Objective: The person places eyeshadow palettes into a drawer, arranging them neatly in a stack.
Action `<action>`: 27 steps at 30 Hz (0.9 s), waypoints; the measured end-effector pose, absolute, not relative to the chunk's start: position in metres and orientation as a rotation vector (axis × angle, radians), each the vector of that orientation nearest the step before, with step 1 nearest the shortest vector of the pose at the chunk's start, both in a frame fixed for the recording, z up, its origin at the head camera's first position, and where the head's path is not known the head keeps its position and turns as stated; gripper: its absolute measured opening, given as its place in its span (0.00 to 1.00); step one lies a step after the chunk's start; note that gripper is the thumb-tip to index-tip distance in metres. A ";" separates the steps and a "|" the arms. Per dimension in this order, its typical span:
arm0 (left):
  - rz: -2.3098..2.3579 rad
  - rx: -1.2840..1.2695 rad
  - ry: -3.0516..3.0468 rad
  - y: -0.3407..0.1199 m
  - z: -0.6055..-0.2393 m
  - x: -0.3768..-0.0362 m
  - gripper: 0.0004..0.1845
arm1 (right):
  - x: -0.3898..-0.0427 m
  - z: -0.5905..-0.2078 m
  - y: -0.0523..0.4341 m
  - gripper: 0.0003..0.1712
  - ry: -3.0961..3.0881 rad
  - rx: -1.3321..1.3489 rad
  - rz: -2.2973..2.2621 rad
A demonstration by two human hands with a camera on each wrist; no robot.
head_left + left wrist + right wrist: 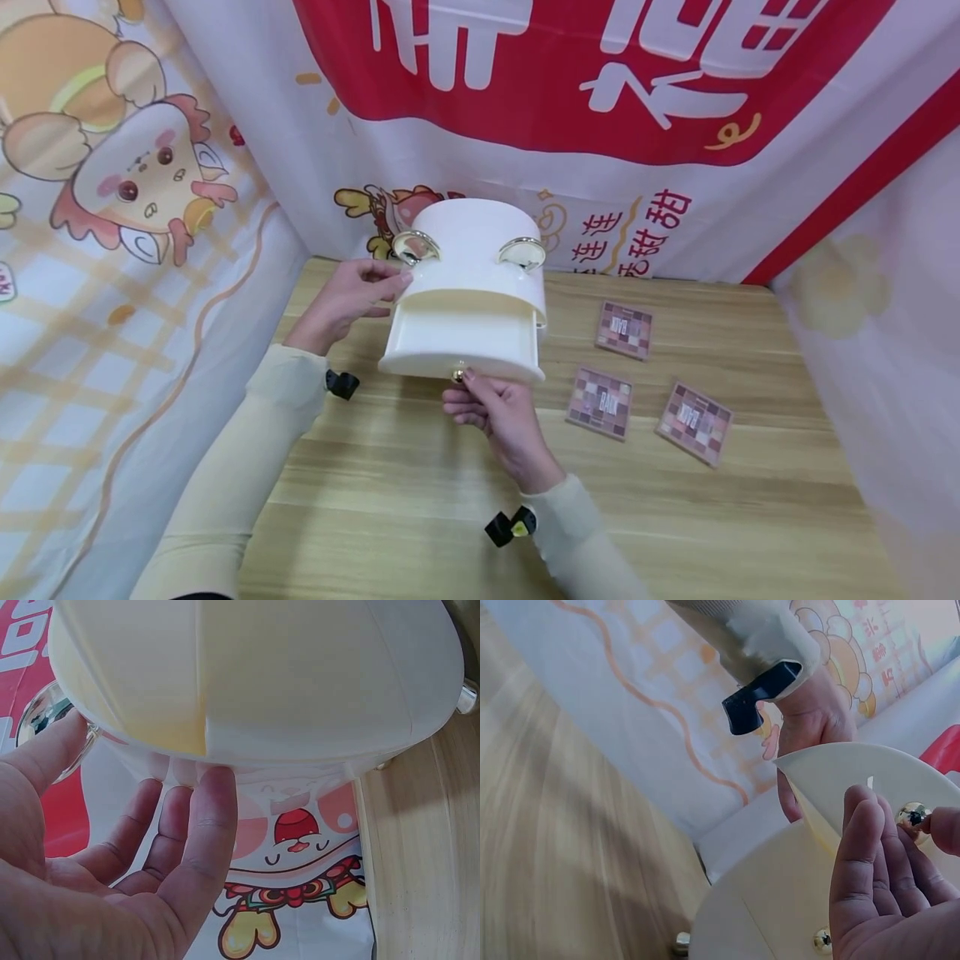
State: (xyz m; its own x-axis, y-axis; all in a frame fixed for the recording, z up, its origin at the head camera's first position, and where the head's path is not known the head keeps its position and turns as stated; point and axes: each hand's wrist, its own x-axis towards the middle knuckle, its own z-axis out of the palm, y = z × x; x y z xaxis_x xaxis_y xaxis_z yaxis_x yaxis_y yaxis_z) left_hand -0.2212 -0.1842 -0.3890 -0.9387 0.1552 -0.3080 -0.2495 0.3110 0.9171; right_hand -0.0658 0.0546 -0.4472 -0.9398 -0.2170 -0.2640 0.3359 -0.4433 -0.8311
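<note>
While right hand (501, 421) pinches knob (910, 814) of pulled-out drawer (420, 364), left hand (347, 296), loosely outstretched, touches box (480, 229) at left, apparently steadying it.

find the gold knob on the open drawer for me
In the head view, the gold knob is just below the picture's centre, mid-front on the open white drawer, at the right hand's thumb tip.
</note>
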 end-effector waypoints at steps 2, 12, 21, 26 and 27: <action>1.658 -0.079 2.248 -0.184 -0.388 -0.221 0.36 | -0.064 -0.448 0.054 0.19 1.427 0.166 -2.419; 1.666 -0.081 2.234 -0.184 -0.386 -0.221 0.34 | -0.048 -0.453 0.050 0.18 1.442 0.113 -2.421; 1.633 -0.091 2.260 -0.184 -0.389 -0.220 0.34 | -0.045 -0.458 0.050 0.18 1.439 0.120 -2.434; 1.645 -0.087 2.250 -0.184 -0.389 -0.220 0.34 | -0.045 -0.460 0.051 0.17 1.455 0.138 -2.441; 1.645 -0.087 2.250 -0.184 -0.389 -0.220 0.35 | -0.045 -0.460 0.051 0.17 1.458 0.141 -2.445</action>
State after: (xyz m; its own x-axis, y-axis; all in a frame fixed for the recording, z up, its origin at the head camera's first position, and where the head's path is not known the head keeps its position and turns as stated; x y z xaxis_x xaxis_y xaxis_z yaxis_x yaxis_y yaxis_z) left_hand -0.2202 -0.1838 -0.3892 -0.9363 0.1552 -0.3151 -0.2532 0.3236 0.9117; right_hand -0.0449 0.0514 -0.4596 -0.9530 -0.1970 -0.2302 0.2962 -0.4457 -0.8448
